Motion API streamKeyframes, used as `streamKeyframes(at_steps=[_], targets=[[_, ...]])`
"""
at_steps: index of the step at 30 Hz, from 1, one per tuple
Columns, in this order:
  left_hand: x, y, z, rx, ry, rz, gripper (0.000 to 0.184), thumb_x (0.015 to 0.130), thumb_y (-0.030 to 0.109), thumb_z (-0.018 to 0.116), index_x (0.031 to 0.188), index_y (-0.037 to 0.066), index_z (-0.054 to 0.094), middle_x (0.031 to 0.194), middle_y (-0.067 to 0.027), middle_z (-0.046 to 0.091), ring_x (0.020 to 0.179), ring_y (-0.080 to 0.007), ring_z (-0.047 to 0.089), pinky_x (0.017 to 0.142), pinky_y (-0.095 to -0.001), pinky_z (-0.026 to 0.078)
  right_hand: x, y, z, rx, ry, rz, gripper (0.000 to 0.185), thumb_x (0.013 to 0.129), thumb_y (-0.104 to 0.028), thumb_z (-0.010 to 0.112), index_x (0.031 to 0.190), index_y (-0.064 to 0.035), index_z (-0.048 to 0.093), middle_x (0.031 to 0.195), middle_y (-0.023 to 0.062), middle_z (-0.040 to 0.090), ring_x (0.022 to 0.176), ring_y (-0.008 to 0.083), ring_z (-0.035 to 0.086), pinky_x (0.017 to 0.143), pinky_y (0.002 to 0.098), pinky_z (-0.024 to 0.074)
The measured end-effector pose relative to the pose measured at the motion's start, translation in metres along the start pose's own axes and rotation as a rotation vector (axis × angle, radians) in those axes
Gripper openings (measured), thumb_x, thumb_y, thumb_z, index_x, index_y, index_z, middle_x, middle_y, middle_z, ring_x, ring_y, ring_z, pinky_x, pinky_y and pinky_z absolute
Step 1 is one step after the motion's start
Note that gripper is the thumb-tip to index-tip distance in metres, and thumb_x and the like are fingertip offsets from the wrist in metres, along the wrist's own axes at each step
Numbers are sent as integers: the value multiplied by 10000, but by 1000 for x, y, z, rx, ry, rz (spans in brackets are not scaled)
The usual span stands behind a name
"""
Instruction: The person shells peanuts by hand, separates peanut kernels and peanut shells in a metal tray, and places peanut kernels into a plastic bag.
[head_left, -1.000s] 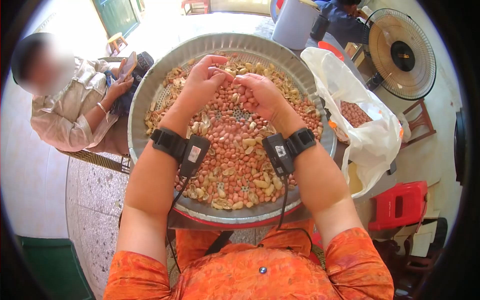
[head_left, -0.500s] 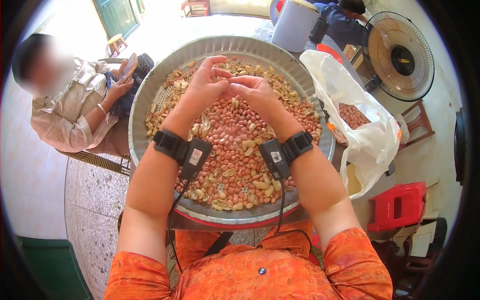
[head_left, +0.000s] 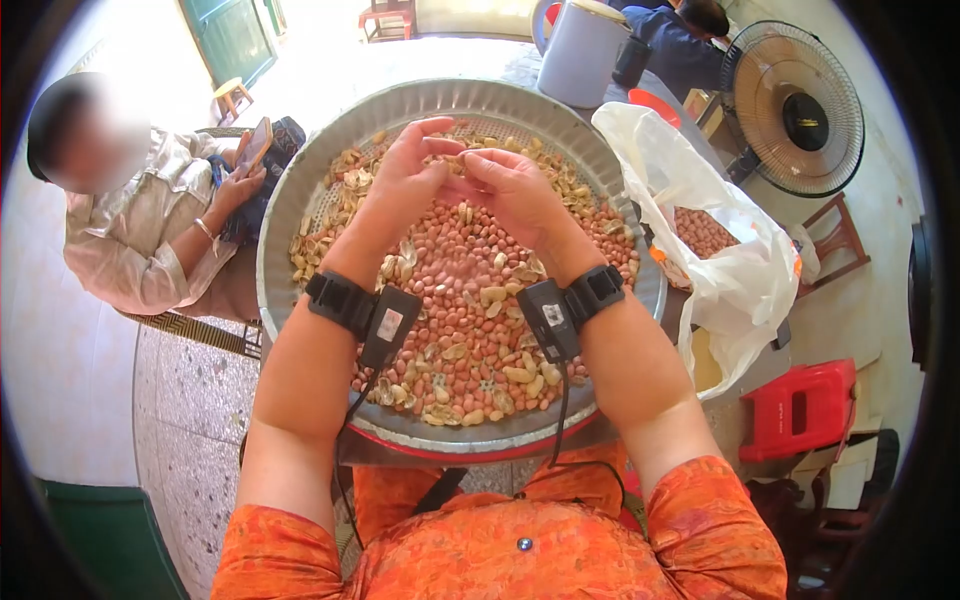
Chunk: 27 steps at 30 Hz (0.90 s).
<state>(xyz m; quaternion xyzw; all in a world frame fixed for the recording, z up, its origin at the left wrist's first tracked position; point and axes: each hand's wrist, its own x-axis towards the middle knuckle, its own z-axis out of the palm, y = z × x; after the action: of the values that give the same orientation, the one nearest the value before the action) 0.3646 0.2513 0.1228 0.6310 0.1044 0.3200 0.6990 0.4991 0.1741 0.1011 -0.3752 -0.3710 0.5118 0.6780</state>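
Observation:
Above a wide round metal tray, my left hand and my right hand meet near the far half. The fingers of both hands are pinched together at the tips; whatever lies between them is too small and hidden to make out. Shelled reddish peanuts cover the tray's middle beneath my hands. Broken peanut shells lie along the far and left sides. Several whole peanuts in their pale shells rest near the front right.
A white plastic bag with peanuts inside stands right of the tray. Behind it are a light-blue jug and a fan. A person sits at left with a phone; another person is at the back. A red stool stands at right.
My hands stay together over the tray, with the right fingers shifting and curling slightly. The view has moved a little. The peanuts look much the same.

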Motion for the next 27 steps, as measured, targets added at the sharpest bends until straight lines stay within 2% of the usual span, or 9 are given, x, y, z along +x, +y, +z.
streamKeyframes(at_steps=[2,5,8,15,18,20,22,25,27], targets=[[1,0,-4,238,69,-1,296,828,47,503,1122,52,465,933,-50,550,721,-97,575,576,-195,485,1,0,-1,32,38,8,170,839,-179,556,924,-32,573,807,12,579,722,84,545,650,203,451],[1,-5,0,319,75,49,186,821,101,558,1001,57,536,821,7,550,617,-27,511,498,-151,413,-1,-2,-1,166,-1,17,160,859,-180,522,921,-42,574,806,13,581,721,89,543,656,218,447],[1,-9,5,353,80,166,162,815,130,586,954,55,550,744,20,548,563,-11,469,470,-143,379,-2,-2,1,187,-3,30,149,867,-169,503,912,-45,573,802,11,578,711,94,542,664,234,452],[2,-11,6,366,142,150,120,817,129,586,900,50,548,667,23,526,521,-7,447,443,-149,347,-1,-1,3,197,-21,57,143,863,-164,503,892,-43,573,793,12,575,701,95,542,640,234,458],[4,-12,4,479,178,196,102,814,117,576,874,46,536,654,25,512,509,-15,440,435,-160,350,-4,-4,0,139,78,50,132,847,-157,522,865,-38,578,742,10,570,638,84,532,589,221,450],[5,-11,-4,514,218,209,75,807,96,557,847,45,519,644,28,497,500,-24,439,430,-169,354,0,-4,-2,-362,252,-24,120,829,-149,544,855,-38,580,698,10,562,581,69,507,554,214,436],[3,-2,-6,446,214,179,57,808,99,530,829,51,508,639,18,497,499,-38,456,428,-175,361,2,-3,-9,-400,266,-18,125,817,-139,547,856,-23,576,692,20,564,568,66,498,532,212,425],[-1,18,-9,189,275,39,98,817,158,520,820,60,515,643,5,515,509,-60,486,421,-178,365,4,-3,-18,-754,312,-105,190,783,-160,560,866,9,584,764,51,597,677,105,540,605,238,440],[-6,37,-10,249,258,-6,99,816,162,525,820,63,520,646,9,517,512,-59,485,425,-177,366,1,-3,-19,-903,280,-91,206,781,-165,553,885,10,582,757,75,600,653,126,556,586,262,451]])
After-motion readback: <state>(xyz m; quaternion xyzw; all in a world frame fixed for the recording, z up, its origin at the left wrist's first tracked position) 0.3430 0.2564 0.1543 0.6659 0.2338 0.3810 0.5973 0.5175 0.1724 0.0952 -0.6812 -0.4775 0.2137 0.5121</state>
